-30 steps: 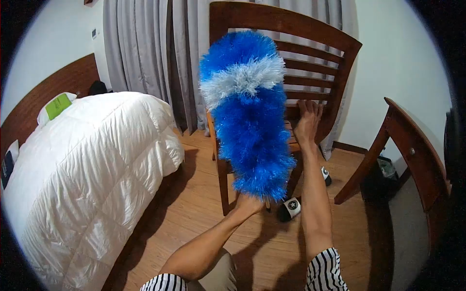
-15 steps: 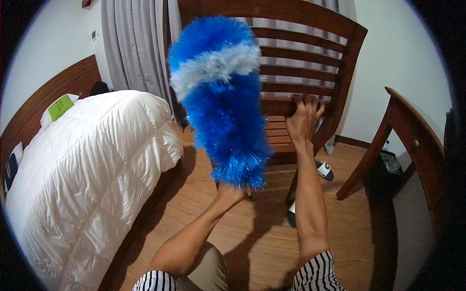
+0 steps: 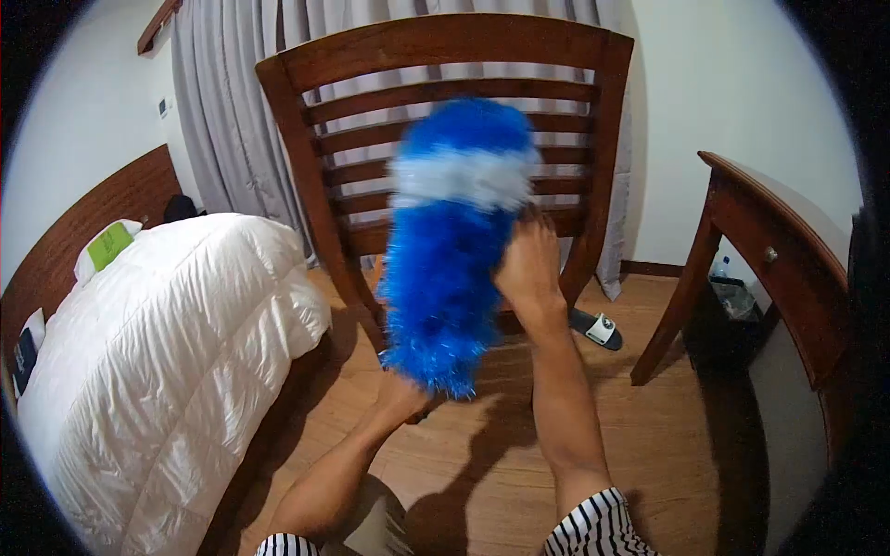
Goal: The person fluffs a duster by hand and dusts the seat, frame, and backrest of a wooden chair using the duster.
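Note:
A fluffy duster (image 3: pixel 445 278), blue with a white band, stands upright in front of the wooden chair (image 3: pixel 445 46). My left hand (image 3: pixel 405 397) is closed at its lower end; the handle is mostly hidden by the fluff and the hand. Beside the fluff, my right hand (image 3: pixel 533 269) reaches to the chair's lower backrest, its fingers bent over a rail there. Part of that hand is covered by the duster. The fluff is blurred and hides the middle of the slats and most of the seat.
To the left is a bed with a white duvet (image 3: pixel 176 343). A wooden desk (image 3: pixel 769 241) stands at the right, with a dark bin (image 3: pixel 728 324) beneath it. A slipper (image 3: pixel 598 329) lies on the wood floor near the chair. Grey curtains (image 3: pixel 227 130) hang behind.
The duster's head has dropped and shifted right, now overlapping my right hand. The chair sits further left in view and faces me more squarely. The whole view has shifted too.

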`<state>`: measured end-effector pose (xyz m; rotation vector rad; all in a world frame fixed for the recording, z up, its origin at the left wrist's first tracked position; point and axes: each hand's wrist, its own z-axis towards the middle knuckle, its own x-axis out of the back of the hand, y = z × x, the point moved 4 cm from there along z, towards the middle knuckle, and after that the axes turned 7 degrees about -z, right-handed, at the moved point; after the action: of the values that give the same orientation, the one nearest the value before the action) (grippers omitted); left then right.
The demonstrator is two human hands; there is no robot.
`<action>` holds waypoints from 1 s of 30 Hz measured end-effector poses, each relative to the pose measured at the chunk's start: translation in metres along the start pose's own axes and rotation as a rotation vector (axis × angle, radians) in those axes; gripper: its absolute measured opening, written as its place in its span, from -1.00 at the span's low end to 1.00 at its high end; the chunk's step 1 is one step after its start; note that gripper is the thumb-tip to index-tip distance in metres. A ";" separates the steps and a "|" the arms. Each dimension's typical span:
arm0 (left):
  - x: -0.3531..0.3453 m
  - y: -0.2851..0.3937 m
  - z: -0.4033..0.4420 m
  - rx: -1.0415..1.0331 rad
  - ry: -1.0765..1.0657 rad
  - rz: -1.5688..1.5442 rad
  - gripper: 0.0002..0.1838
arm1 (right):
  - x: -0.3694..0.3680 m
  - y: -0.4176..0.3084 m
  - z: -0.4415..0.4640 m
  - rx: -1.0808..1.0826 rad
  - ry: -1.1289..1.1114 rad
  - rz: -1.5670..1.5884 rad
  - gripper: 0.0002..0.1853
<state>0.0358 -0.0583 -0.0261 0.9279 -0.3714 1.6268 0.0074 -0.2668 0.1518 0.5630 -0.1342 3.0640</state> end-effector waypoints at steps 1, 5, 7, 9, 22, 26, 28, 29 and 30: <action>0.000 0.003 0.000 -0.009 -0.017 0.000 -0.62 | 0.006 0.004 -0.002 -0.051 -0.045 0.124 -0.45; 0.002 0.006 0.003 -0.010 0.018 -0.009 -0.64 | 0.007 0.018 0.011 -0.031 -0.094 0.067 -0.40; 0.010 0.001 0.004 0.020 0.036 0.000 -0.66 | 0.014 0.022 0.010 0.009 0.037 -0.010 -0.31; 0.021 -0.004 0.001 0.067 0.015 0.016 -0.67 | 0.010 0.035 0.004 0.006 0.015 -0.064 -0.04; 0.044 0.041 0.011 -0.056 0.012 0.070 -0.68 | -0.019 0.061 -0.018 0.051 0.287 0.049 -0.09; 0.001 0.011 0.001 -0.106 0.080 0.047 -0.73 | -0.023 0.064 -0.028 -0.009 0.289 0.094 -0.17; -0.011 0.007 -0.001 -0.120 0.048 0.076 -0.73 | -0.026 0.068 -0.034 0.007 0.293 0.058 -0.35; -0.016 0.005 -0.003 -0.109 0.022 0.068 -0.73 | -0.028 0.070 -0.036 -0.002 0.281 0.055 -0.41; -0.013 0.012 0.002 -0.060 -0.023 0.014 -0.72 | -0.030 0.072 -0.038 -0.011 0.269 0.051 -0.45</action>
<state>0.0252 -0.0716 -0.0316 0.9005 -0.4411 1.6106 0.0197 -0.3354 0.1001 0.1446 -0.1619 3.1475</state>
